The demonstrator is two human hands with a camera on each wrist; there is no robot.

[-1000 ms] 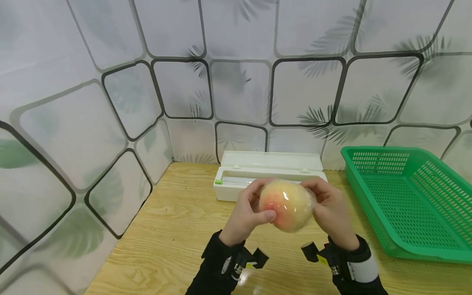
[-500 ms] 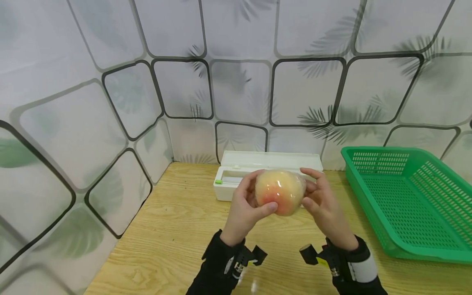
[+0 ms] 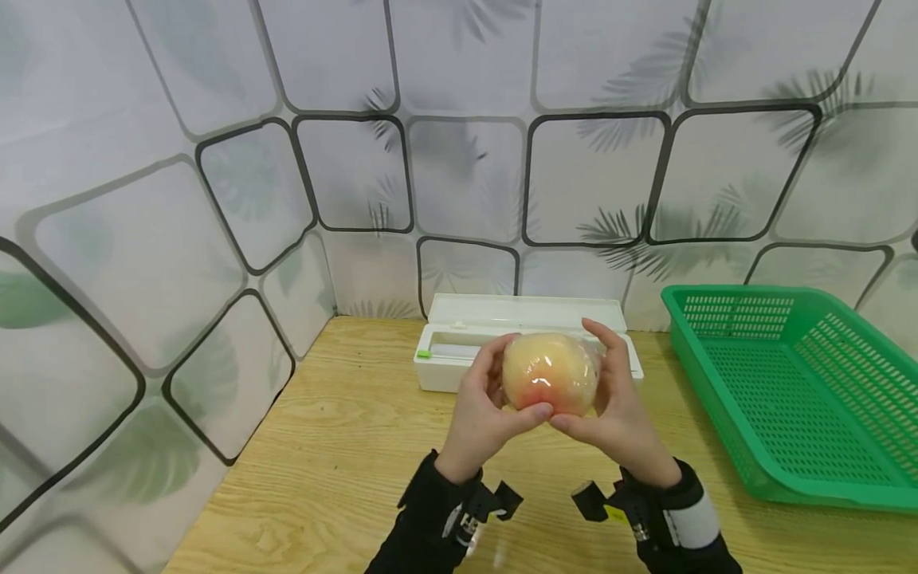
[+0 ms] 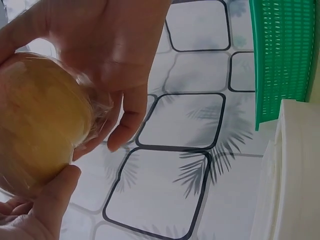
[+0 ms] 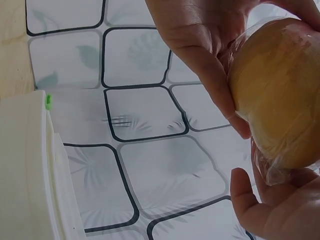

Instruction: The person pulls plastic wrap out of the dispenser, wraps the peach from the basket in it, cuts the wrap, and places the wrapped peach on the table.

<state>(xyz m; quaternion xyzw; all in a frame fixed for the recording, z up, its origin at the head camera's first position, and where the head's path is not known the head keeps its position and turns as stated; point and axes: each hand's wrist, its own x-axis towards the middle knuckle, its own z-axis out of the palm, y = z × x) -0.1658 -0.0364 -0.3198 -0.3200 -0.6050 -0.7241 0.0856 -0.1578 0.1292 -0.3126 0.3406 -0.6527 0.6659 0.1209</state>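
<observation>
In the head view a yellow peach with a red blush (image 3: 548,373), wrapped in clear cling film, is held up over the table between both hands. My left hand (image 3: 482,406) grips its left side, thumb across the lower front and fingers behind. My right hand (image 3: 618,410) holds the opposite side, its thumb at the bottom near the left thumb and its index finger pointing up. The left wrist view shows the wrapped peach (image 4: 37,120) with film bunched toward the right hand (image 4: 112,45). Crumpled film (image 5: 276,172) also gathers at one end in the right wrist view.
Behind the hands stands a white cling film box (image 3: 445,373), lid (image 3: 527,309) raised, with a roll inside and a green piece at its left end. A green plastic basket (image 3: 770,470) is on the right. The wooden table (image 3: 323,446) meets a patterned wall covering (image 3: 466,175).
The right fingers, pinching at the film on the peach's right side a second ago, opened and then closed round that side. The peach has risen slightly; the left hand keeps its grip.
</observation>
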